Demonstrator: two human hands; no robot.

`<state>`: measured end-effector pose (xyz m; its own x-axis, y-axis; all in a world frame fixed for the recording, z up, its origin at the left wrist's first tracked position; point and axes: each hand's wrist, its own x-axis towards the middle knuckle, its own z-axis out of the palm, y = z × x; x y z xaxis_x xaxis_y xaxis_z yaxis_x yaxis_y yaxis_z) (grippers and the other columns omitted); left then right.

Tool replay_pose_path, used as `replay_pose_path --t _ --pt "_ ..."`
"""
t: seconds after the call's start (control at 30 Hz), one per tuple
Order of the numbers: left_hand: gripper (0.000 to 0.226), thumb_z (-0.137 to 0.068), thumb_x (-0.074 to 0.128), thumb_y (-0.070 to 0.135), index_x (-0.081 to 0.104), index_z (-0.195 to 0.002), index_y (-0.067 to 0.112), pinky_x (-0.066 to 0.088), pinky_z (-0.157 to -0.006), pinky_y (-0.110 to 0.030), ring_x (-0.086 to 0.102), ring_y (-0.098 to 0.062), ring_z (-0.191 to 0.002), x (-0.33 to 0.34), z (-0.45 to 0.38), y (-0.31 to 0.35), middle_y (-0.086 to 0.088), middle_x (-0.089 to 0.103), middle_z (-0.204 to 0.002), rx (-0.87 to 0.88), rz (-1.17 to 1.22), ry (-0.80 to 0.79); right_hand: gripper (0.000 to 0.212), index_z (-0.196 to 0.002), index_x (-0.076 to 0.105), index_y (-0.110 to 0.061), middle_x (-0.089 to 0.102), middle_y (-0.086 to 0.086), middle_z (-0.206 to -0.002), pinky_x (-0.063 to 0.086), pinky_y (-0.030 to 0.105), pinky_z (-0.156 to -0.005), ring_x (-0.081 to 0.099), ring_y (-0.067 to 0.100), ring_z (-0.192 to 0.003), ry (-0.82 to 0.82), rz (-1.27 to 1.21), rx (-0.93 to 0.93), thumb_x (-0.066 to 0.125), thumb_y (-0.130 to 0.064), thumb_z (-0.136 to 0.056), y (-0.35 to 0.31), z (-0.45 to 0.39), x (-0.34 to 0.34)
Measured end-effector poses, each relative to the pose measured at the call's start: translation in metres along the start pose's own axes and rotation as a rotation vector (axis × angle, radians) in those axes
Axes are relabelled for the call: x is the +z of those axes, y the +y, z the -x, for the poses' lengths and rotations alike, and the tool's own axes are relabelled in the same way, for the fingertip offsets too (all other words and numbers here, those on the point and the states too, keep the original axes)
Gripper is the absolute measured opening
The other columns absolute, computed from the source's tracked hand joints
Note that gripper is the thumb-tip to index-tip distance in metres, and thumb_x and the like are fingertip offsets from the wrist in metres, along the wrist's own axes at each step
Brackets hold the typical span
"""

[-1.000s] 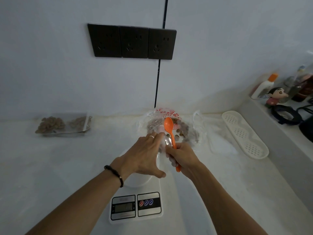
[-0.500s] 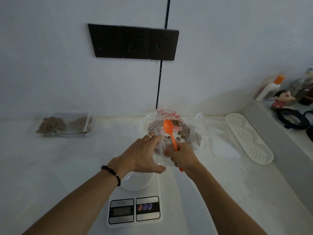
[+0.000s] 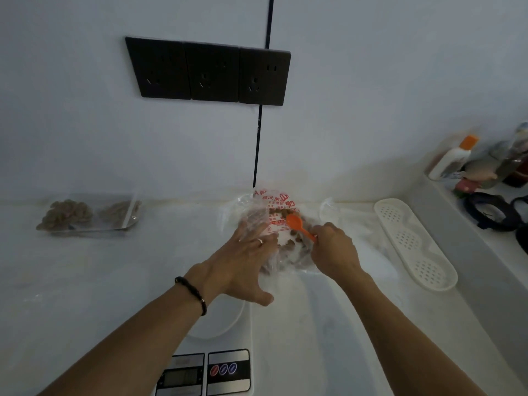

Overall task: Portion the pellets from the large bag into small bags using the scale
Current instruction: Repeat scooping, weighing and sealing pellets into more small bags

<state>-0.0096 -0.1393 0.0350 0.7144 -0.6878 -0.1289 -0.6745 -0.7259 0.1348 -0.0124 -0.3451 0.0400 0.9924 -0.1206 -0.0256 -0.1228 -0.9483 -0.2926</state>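
Your right hand [image 3: 333,247] has its fingers curled around the handle of the orange spoon [image 3: 298,225]; its long axis runs up and to the left from your knuckles, so the bowl sits over the pellets [image 3: 288,247] in the open large bag [image 3: 274,212], just ahead of both hands. Your left hand [image 3: 243,261] lies with straight, spread fingers pressing on the bag's left side, thumb out toward you. The right is the scooping hand, wrist bent inward. The scale [image 3: 217,367] lies nearer you, beneath your left forearm, so I judge a loaded spoon must travel back toward you. 2 filled small bags [image 3: 88,214] lie far left on the counter [image 3: 85,281]
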Motion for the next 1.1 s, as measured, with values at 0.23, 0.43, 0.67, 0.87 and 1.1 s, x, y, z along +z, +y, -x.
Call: replay_pose_path --t 0.23,0.43,0.67,0.87,1.1 --pt "0.095 -0.066 0.059 0.074 0.031 -0.136 0.017 -0.010 -0.119 -0.048 0.032 -0.018 -0.136 0.002 -0.022 -0.009 0.002 0.047 -0.132 -0.092 0.033 -0.148 0.024 -0.115 0.064 -0.017 0.048 -0.001 -0.094 0.042 0.030 -0.065 0.053 0.021 -0.074 -0.021 0.165 -0.203 0.059 -0.022 -0.093 0.012 -0.057 0.010" --pt "0.103 -0.069 0.058 0.075 0.017 -0.143 0.017 -0.013 -0.118 -0.048 0.028 -0.017 -0.138 0.007 -0.001 -0.015 -0.003 0.047 -0.136 -0.225 0.030 -0.154 0.039 -0.122 0.064 -0.026 0.055 -0.002 -0.097 0.043 0.029 -0.067 0.059 0.021 -0.084 -0.043 0.068 -0.297 0.059 -0.007 -0.088 0.008 -0.086 0.031" --pt "0.104 -0.070 0.060 0.074 0.016 -0.145 0.017 -0.013 -0.118 -0.049 0.021 -0.015 -0.143 0.010 0.006 -0.010 -0.004 0.034 -0.150 -0.280 0.036 -0.139 0.041 -0.112 0.071 -0.026 0.069 0.000 -0.110 0.052 0.030 -0.079 0.060 0.017 -0.088 -0.207 -0.150 -0.340 0.052 0.000 -0.087 0.003 -0.094 0.047" --pt "0.102 -0.069 0.061 0.073 0.018 -0.144 0.018 -0.011 -0.119 -0.048 0.022 -0.015 -0.143 0.012 0.010 -0.004 -0.004 0.038 -0.148 -0.297 0.058 -0.115 0.035 -0.092 0.077 -0.025 0.069 -0.011 -0.084 0.045 0.014 -0.059 0.061 0.005 -0.072 -0.475 -0.245 -0.309 0.057 0.003 -0.084 0.021 -0.086 0.027" --pt "0.103 -0.073 0.063 0.070 0.014 -0.146 0.018 -0.007 -0.119 -0.050 0.008 -0.020 -0.149 0.010 0.014 -0.001 -0.008 0.034 -0.152 -0.310 0.089 -0.140 0.031 -0.086 0.078 -0.008 0.061 0.001 -0.059 0.035 0.021 -0.044 0.048 0.010 -0.046 -0.638 -0.634 0.001 0.053 0.011 -0.083 0.033 -0.062 0.019"
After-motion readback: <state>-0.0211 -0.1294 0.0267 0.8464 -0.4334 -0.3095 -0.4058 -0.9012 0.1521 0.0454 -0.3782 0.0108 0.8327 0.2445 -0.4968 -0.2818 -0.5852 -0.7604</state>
